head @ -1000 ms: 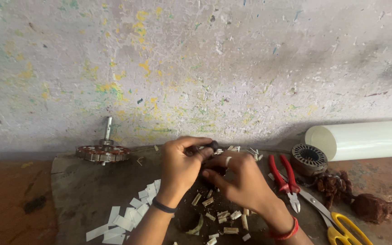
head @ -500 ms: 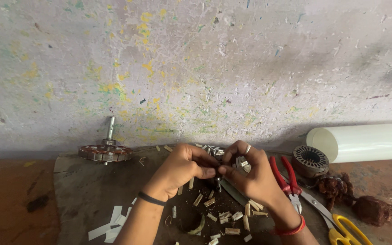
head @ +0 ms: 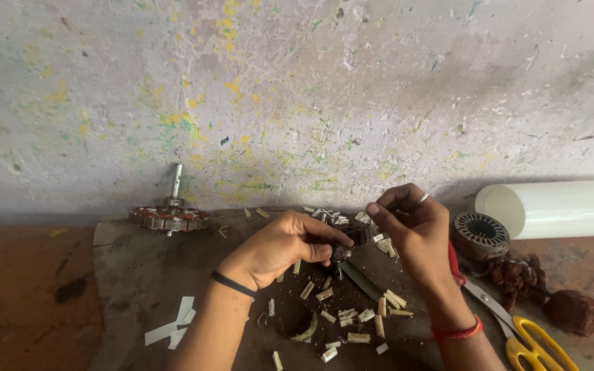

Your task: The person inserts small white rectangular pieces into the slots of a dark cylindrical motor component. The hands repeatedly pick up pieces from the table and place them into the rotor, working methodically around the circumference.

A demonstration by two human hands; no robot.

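My left hand (head: 280, 249) pinches a small dark motor stator core (head: 356, 238) between thumb and fingers, just above a dark work mat (head: 139, 275). My right hand (head: 410, 230), with a ring and a red thread bracelet, holds the same core from the right, its fingers curled over the top. A thin dark strip (head: 360, 278) slants down from under the core. Several small white paper slips (head: 352, 319) lie scattered on the mat beneath both hands.
A wound rotor with a shaft (head: 168, 214) stands at the mat's far left. Another stator ring (head: 480, 235), a white roll (head: 558, 206), red-handled pliers (head: 452, 264), yellow scissors (head: 534, 343) and clumps of copper wire (head: 575, 310) lie right. White paper strips (head: 173, 323) lie front left.
Both hands have lifted slightly and drawn apart a little, and the right hand's fingers have moved up over the core. The view has tilted, showing more of the mat.
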